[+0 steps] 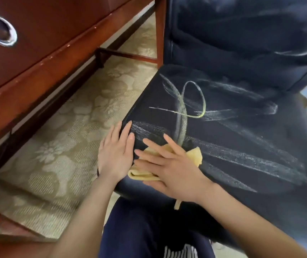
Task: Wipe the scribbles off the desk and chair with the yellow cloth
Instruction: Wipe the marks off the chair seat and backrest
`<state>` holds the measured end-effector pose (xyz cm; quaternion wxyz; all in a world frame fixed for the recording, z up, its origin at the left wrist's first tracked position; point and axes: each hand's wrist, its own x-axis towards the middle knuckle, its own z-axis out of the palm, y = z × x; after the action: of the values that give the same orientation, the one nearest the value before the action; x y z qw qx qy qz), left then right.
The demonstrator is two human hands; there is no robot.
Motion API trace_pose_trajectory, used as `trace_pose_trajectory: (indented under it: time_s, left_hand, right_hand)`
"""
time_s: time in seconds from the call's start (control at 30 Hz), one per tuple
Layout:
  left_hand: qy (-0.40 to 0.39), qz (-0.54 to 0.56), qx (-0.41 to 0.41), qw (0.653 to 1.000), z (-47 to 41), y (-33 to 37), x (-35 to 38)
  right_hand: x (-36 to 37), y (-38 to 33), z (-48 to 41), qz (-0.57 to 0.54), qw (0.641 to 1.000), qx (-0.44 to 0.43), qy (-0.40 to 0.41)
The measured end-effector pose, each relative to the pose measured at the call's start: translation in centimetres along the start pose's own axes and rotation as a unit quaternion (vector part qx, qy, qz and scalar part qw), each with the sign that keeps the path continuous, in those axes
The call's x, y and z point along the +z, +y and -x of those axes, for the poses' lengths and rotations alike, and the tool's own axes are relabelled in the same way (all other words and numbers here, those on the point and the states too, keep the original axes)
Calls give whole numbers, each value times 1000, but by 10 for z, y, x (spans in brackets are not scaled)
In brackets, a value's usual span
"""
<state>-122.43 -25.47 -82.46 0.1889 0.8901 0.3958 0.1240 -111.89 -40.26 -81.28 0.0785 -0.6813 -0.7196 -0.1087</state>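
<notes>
We press the cloth (195, 155) under our flat right hand (169, 170), while our left hand (115, 155), fingers straight, braces the chair (288, 138); firm strokes should lift the scribbles (181, 116).

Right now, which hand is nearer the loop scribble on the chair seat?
Right. The right hand presses flat on the yellow cloth just below the loop scribble; the left hand rests on the seat at its front corner, farther off to the left.
</notes>
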Motion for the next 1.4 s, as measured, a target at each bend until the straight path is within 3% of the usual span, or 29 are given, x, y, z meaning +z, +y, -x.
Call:
trace_pose_trajectory:
  time_s: [0.23, 0.43, 0.7, 0.87, 0.97, 1.07, 1.23, 1.4]
  left_hand:
    - [-5, -20, 0, 1000, 4, 0, 2]
    - [-9, -37, 16, 999, 21, 5, 2]
    - [25, -31, 22, 999, 50, 14, 12]
    - [27, -45, 84, 995, 71, 19, 18]
    - [32, -69, 143, 987, 84, 14, 20]
    - [38, -85, 168, 981, 92, 12, 21]
    - [57, -83, 152, 983, 97, 17, 24]
    - [73, -78, 155, 982, 94, 13, 25]
  right_hand:
    - [1, -38, 38, -47, 978, 186, 78]
    - [-12, -45, 105, 10, 934, 346, 89]
    - [-31, -1, 186, 79, 795, 585, 141]
    - [-40, 40, 197, 40, 673, 722, 156]
    - [-41, 48, 182, 43, 644, 750, 140]
    - [-34, 42, 156, 52, 672, 731, 103]
    - [-11, -7, 87, 60, 791, 597, 118]
    - [5, -62, 49, 48, 860, 491, 130]
